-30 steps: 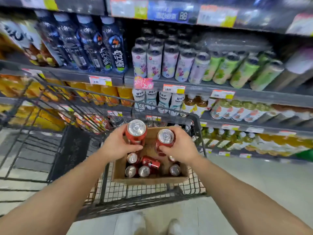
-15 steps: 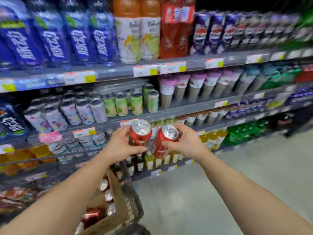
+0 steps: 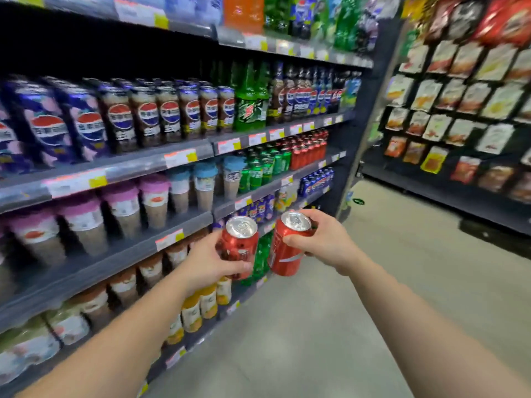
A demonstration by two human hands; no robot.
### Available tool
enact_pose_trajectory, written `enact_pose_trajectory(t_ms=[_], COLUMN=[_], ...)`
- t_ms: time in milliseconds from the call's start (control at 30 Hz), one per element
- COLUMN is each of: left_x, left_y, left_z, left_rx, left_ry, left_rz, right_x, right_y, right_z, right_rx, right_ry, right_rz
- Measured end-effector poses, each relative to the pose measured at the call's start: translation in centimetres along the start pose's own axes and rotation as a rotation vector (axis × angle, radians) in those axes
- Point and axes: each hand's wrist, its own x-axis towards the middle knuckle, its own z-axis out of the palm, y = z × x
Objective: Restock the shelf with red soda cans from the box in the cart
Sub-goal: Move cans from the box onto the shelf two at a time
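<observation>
Head view: the left hand [image 3: 209, 265] grips one red can [image 3: 240, 245], the right hand [image 3: 324, 242] grips another can [image 3: 287, 248], both raised beside the shelf [image 3: 172, 222]. The cart and box, visible earlier, have left view.

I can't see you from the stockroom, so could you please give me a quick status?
Left hand grips one red can. Right hand grips another can. Both upright, off the shelf. Nothing blocking.

We held two red soda cans side by side in the air, silver tops up: the left can [image 3: 240, 248] nearly upright, the right can [image 3: 287, 245] tilted leftwards, just beside it, before the drinks shelf [image 3: 178, 225].
</observation>
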Motion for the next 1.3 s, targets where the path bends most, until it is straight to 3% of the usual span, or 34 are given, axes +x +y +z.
enact_pose_trajectory(t_ms=[267, 633, 1033, 1300], left_x=[22.1, 49.4, 73.2, 88.6], left_y=[1.7, 8.9, 10.2, 10.2], left_z=[12.0, 26.1, 42.3, 46.0], left_rx=[-0.034, -0.078, -0.069, 0.016], left_ry=[-0.194, -0.270, -0.020, 0.190], left_rz=[0.087, 0.151, 0.046, -0.055], right_x=[14.0, 33.9, 58.8, 76.9], right_y=[9.9, 18.3, 32.0, 37.3], right_z=[-12.4, -29.3, -46.0, -51.1], right_rx=[-0.026, -0.009, 0.002, -0.043], right_ry=[0.180, 0.375, 0.241, 0.117], right_rz=[0.112, 0.225, 0.157, 0.097])
